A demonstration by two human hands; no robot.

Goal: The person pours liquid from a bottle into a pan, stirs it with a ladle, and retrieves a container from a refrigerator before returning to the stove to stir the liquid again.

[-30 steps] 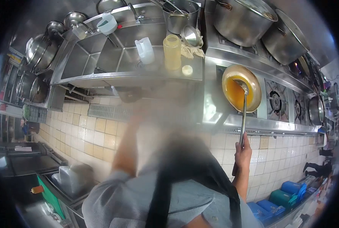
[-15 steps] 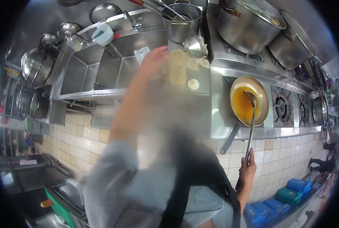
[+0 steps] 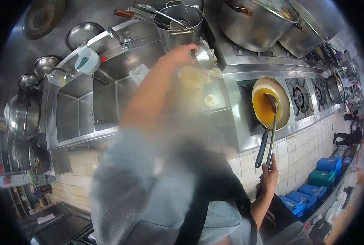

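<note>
My left hand [image 3: 182, 55] is at a metal funnel [image 3: 205, 57], its fingers closed at the funnel's left edge. Just in front of the funnel stands a tall translucent container [image 3: 191, 81], blurred by haze in the lens. A small white round object [image 3: 210, 100] lies beside that container. Low on the right, my right hand [image 3: 268, 177] is wrapped round the long handle of a ladle [image 3: 273, 104]. The ladle's bowl rests in orange-yellow liquid inside a frying pan [image 3: 284, 100], which sits on the stove with its black handle toward me.
A steel pot [image 3: 180, 38] full of utensils stands behind the funnel. Sink basins [image 3: 74, 116] with a faucet [image 3: 118, 38] lie to the left. Large stockpots [image 3: 257, 24] occupy the rear stove. Burners [image 3: 298, 98] continue rightward. Blue bins [image 3: 304, 200] stand low right.
My left hand has moved from beside the translucent container to the funnel and closed at its edge. The camera view has turned. My right hand keeps the ladle in the pan.
</note>
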